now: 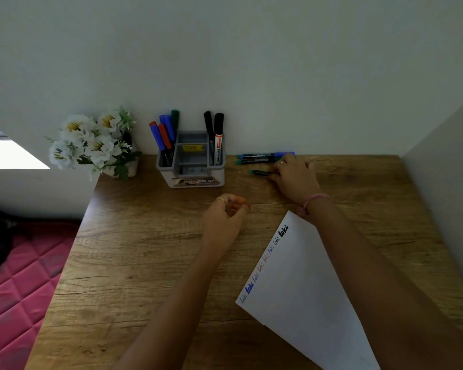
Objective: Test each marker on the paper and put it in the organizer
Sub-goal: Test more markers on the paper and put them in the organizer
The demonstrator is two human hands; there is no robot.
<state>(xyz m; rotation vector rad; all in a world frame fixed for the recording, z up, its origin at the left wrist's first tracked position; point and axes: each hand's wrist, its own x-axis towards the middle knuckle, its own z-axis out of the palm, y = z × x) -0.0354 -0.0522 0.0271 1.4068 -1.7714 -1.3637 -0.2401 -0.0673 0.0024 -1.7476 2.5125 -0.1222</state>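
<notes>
Green-capped marker [262, 172], light, stiff and likely smooth, lies on the desk [150, 263] at three o'clock from the organizer [195, 177]; right hand [296, 177] fingers pinch its barrel, left hand [225, 217] curls empty.

- One view only, from a camera worn on the person's head.
- It looks forward and steeply down over a wooden desk [150, 263] toward the wall [251, 62] behind it.
- Both forearms reach in from the bottom edge, close to the lens.
- Wide-angle: straight edges bend near the frame's sides.
</notes>
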